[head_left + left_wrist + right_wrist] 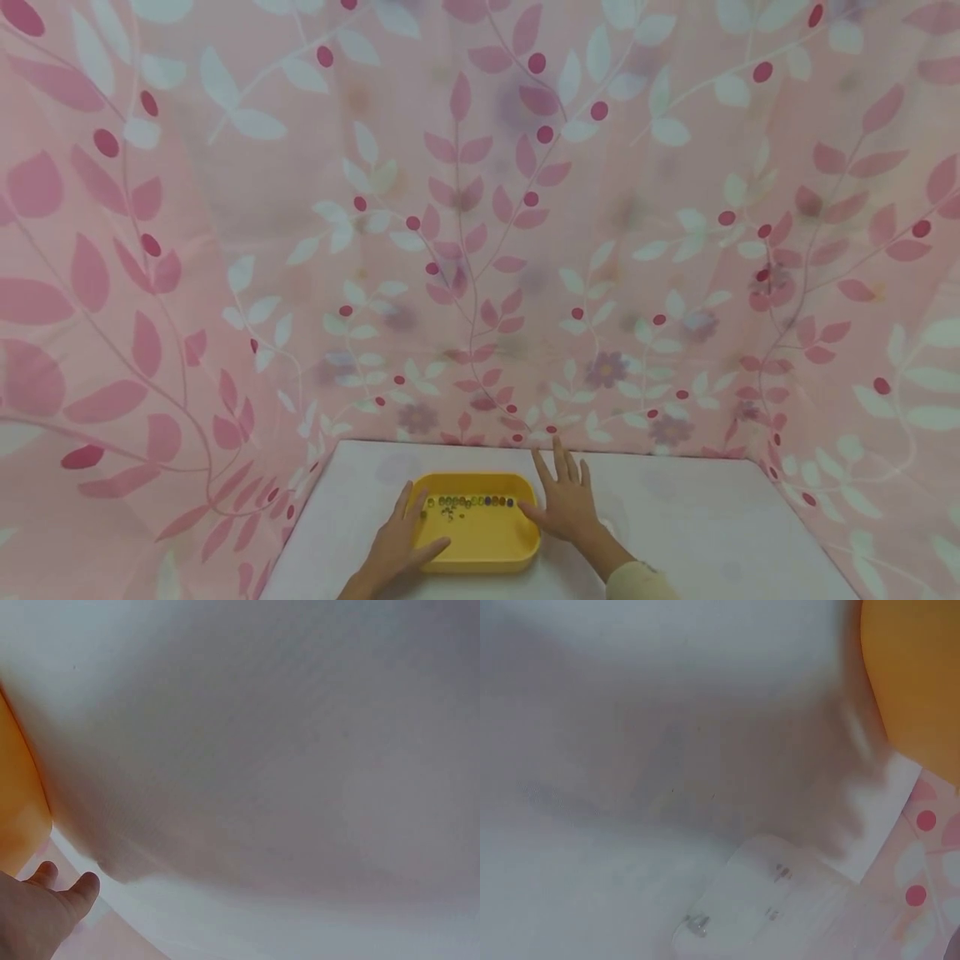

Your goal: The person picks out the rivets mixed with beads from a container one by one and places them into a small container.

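A yellow tray (pixel 480 542) sits on the white desk (pixel 712 533), near its front edge. A row of small coloured beads (pixel 470 502) lies along the tray's far inner wall, with a few loose ones just in front. The left hand (pixel 401 542) rests on the tray's left rim, fingers loosely spread, thumb on the front edge. The right hand (pixel 566 500) lies flat on the desk touching the tray's right rim, fingers straight and apart. No writing is legible anywhere. Only the right wrist view shows a clear plastic piece (pixel 757 900) right of the tray; the left wrist view shows only fingertips (pixel 82 889) beside the tray's wall.
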`<state>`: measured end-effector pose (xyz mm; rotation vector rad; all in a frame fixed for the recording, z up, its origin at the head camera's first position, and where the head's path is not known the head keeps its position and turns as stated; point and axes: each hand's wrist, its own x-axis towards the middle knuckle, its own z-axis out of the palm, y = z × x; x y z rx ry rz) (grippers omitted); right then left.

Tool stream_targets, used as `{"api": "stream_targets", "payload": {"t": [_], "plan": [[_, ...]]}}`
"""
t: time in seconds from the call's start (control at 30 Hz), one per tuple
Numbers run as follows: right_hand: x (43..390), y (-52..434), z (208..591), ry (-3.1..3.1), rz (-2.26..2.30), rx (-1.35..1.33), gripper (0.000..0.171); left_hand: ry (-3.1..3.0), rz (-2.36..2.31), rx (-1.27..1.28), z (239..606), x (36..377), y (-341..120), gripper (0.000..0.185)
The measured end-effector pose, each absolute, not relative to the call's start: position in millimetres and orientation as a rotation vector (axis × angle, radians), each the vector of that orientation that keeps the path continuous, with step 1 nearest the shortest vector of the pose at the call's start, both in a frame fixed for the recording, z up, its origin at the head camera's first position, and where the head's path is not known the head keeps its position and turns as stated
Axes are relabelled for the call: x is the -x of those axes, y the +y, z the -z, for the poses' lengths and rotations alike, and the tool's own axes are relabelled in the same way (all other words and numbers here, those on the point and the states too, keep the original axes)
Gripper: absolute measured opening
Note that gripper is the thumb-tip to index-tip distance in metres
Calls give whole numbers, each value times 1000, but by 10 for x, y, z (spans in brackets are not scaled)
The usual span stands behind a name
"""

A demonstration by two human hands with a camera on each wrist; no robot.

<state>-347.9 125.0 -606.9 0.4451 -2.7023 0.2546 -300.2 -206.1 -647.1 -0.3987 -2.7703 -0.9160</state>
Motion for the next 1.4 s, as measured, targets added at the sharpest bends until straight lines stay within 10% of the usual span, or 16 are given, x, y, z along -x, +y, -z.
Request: {"api": "stream_targets", "payload": {"t": [1.4], "plan": [[3339,685,6184,-2764,-333,-600,91,-2771,919,357,6453,2997,-2037,97]]}}
